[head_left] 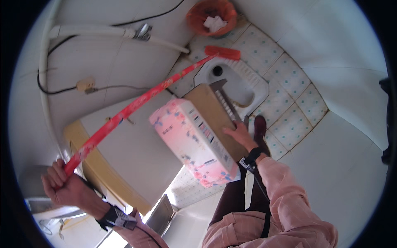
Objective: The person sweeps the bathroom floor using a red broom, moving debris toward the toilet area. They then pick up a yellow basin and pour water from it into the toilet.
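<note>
My left hand (pixel 69 189) is closed around the upper end of a red patterned pole (pixel 133 107). The pole slants down to a red broom or brush head (pixel 222 52) at the far end of a white squat toilet (pixel 262 85). My right hand (pixel 243 136) grips the edge of a brown cardboard box (pixel 206 107), its thumb lying on the board. Against that box is a pink floral carton (pixel 186 139) bearing print. A grey slotted object (pixel 228 100) runs along the box's far edge; what it is stays unclear.
An orange-lined bin (pixel 192 20) holding white paper stands in the far corner. White pipe with a metal valve (pixel 142 32) and a cable with a socket block (pixel 85 84) run along the left wall. A white panel with a yellow edge (pixel 114 173) is at left. Patterned tiles (pixel 288 114) cover the floor.
</note>
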`<action>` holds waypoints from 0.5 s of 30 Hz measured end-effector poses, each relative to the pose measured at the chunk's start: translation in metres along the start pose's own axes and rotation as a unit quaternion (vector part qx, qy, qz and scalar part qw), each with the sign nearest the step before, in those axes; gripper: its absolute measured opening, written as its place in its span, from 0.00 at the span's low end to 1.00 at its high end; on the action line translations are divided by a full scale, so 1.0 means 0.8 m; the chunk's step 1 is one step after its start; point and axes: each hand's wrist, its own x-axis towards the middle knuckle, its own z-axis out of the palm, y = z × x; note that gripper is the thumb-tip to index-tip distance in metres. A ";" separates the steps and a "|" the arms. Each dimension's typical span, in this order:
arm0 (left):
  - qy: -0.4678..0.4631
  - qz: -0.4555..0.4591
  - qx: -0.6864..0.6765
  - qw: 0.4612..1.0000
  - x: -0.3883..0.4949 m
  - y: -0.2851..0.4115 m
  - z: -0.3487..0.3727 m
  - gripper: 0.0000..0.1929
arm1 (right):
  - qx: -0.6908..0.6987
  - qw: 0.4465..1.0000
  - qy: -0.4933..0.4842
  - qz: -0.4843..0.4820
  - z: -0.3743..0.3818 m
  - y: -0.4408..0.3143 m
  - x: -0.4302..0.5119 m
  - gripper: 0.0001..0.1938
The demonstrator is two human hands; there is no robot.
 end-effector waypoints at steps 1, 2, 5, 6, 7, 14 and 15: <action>0.004 -0.001 0.006 1.000 0.004 -0.004 -0.007 0.19 | 0.020 1.000 -0.010 0.007 0.001 0.003 -0.001 0.31; -0.003 -0.009 0.000 1.000 0.009 -0.008 -0.014 0.19 | 0.022 1.000 -0.004 0.013 0.001 0.006 -0.002 0.30; -0.007 -0.016 -0.005 1.000 0.019 -0.021 -0.036 0.19 | 0.055 0.998 -0.009 0.036 0.002 0.011 -0.008 0.29; 0.011 -0.010 -0.004 1.000 0.020 -0.026 -0.043 0.19 | 0.069 0.997 -0.001 0.036 0.004 0.012 -0.009 0.29; 0.011 -0.009 -0.002 1.000 0.021 -0.030 -0.050 0.19 | 0.097 0.995 0.001 0.028 0.003 0.011 -0.012 0.29; 0.030 -0.017 -0.007 0.999 0.031 -0.041 -0.095 0.18 | 0.083 0.995 0.042 0.027 -0.002 0.023 -0.024 0.29; 0.043 -0.017 -0.020 0.999 0.038 -0.042 -0.101 0.18 | 0.072 0.996 0.051 0.023 -0.003 0.027 -0.028 0.29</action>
